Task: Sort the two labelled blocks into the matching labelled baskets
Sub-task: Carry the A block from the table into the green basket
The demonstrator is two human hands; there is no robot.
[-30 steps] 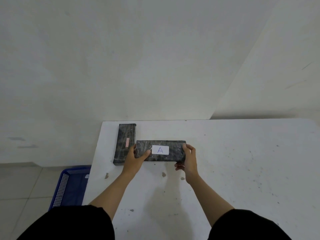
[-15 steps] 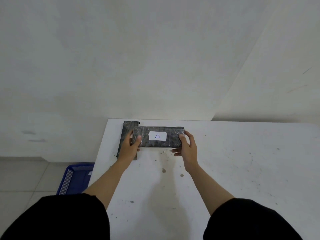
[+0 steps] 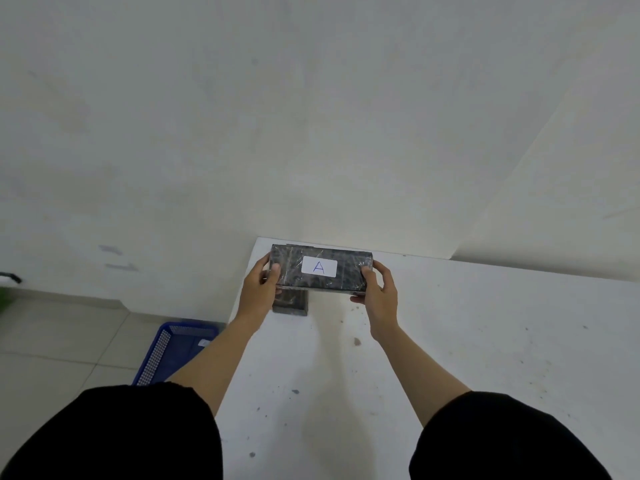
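Observation:
A dark marbled block (image 3: 349, 271) with a white label marked "A" is held up above the white table (image 3: 485, 341), near its far left corner. My left hand (image 3: 258, 289) grips its left end and my right hand (image 3: 379, 292) grips its right end. Beneath it, a second dark block (image 3: 291, 303) lies on the table, mostly hidden by the held block and my left hand; its label is out of sight. A blue mesh basket (image 3: 166, 351) stands on the floor left of the table, with a small white label inside that I cannot read.
The table's left edge runs just beside my left forearm, with tiled floor below it. A white wall stands close behind the table. Small dark specks dot the tabletop. A green and black object (image 3: 7, 289) peeks in at the far left edge.
Both hands have lifted the "A" block off the table and carried it up and over the other block, which is now mostly covered. The view has shifted, showing more floor at left.

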